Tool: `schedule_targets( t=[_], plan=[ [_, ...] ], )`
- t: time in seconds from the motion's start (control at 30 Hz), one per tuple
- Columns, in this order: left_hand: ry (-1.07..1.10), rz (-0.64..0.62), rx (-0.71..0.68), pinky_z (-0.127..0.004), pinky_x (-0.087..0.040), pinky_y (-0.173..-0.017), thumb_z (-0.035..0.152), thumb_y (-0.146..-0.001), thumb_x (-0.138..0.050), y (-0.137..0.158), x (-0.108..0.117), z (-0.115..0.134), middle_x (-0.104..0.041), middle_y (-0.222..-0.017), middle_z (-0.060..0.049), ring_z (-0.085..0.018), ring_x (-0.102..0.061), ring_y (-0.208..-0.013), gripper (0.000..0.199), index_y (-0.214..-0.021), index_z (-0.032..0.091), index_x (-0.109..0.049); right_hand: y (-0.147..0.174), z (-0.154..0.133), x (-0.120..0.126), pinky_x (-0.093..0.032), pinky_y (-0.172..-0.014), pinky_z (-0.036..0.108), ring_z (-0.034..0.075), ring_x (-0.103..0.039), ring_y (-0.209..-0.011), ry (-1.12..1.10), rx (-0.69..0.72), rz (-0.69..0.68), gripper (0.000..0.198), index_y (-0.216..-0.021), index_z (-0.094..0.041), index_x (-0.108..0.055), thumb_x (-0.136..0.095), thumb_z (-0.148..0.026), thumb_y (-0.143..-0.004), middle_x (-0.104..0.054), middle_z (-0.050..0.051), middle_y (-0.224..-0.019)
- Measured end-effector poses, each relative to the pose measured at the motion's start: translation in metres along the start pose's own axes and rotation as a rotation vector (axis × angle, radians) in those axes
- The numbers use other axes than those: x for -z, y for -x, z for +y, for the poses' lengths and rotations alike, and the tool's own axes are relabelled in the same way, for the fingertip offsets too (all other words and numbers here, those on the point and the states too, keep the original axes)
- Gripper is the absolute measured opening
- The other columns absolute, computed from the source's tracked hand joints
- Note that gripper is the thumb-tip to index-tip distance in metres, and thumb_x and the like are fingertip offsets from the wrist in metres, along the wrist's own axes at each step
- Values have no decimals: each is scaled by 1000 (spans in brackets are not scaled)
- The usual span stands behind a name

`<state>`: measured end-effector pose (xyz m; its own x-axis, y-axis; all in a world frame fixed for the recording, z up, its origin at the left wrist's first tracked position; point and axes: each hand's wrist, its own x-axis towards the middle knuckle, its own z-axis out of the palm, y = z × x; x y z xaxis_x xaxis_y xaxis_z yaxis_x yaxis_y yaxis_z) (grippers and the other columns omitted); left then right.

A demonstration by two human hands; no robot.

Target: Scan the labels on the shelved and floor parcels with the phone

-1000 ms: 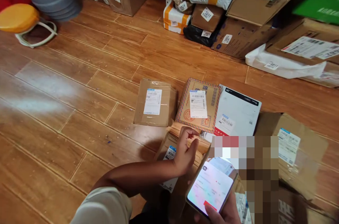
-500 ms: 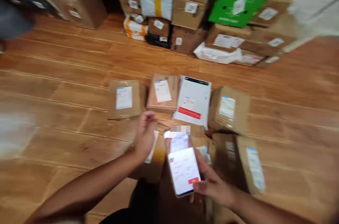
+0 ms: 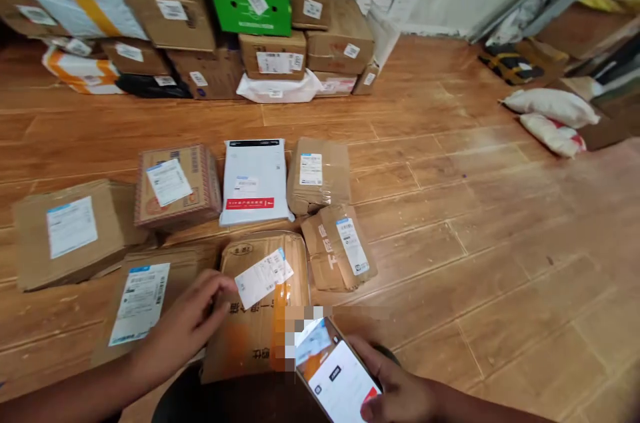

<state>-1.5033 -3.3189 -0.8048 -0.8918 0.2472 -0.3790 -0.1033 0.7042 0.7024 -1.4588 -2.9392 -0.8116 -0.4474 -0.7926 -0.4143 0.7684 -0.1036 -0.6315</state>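
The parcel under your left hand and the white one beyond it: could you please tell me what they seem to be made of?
The parcel at the left hand looks like brown corrugated cardboard, matte, with glossy clear tape and a paper label. The white parcel seems a smooth plastic mailer bag: thin, flat, faintly shiny.
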Motion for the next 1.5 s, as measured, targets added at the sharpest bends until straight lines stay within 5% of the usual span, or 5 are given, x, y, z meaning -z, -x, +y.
schedule_targets(
  t=[0.23,0.43,0.87,1.3,1.5],
  plan=[
    [-359,-116,-515,-42,-41,-105,2,-82,-41,-92,-111,110,-52,-131,-11,-23,-47,-124,50,-128,19,-51,53,7,30,-44,-48,16,13,-60,-67,-89,143,264,79,-143,-31,-40,-77,-41,-74,-66,2,-92],
    [-620,59,-773,-51,-23,-117,30,-96,-44,-128,-173,113,-40,-153,-10,-27,-28,-143,53,-147,16,-37,71,5,42,-50,-43,19,16,-65,-62,-124,163,372,81,-146,-32,-35,-74,-42,-75,-69,4,-91],
    [-550,9,-931,-45,-33,-114,18,-94,-46,-169,-153,113,-62,-129,-12,-24,-49,-127,34,-124,14,-61,30,7,52,-54,-38,20,16,-67,-56,-307,241,288,92,-151,-29,-24,-74,-35,-74,-71,5,-90],
    [-731,231,-1205,-36,-43,-107,6,-91,-52,-161,-115,28,-70,-109,-1,-14,-60,-109,21,-101,22,-61,25,3,62,-52,-39,20,17,-68,-55,-312,186,287,92,-151,-33,-21,-75,-37,-76,-73,3,-85],
    [-712,163,-1043,-47,-44,-106,11,-90,-52,-144,-136,46,-64,-121,-14,-28,-51,-127,22,-109,17,-62,22,-38,61,-54,-83,37,24,-70,-93,-334,274,294,71,-130,-28,-57,-83,-42,-66,-70,7,-115]
  ],
)
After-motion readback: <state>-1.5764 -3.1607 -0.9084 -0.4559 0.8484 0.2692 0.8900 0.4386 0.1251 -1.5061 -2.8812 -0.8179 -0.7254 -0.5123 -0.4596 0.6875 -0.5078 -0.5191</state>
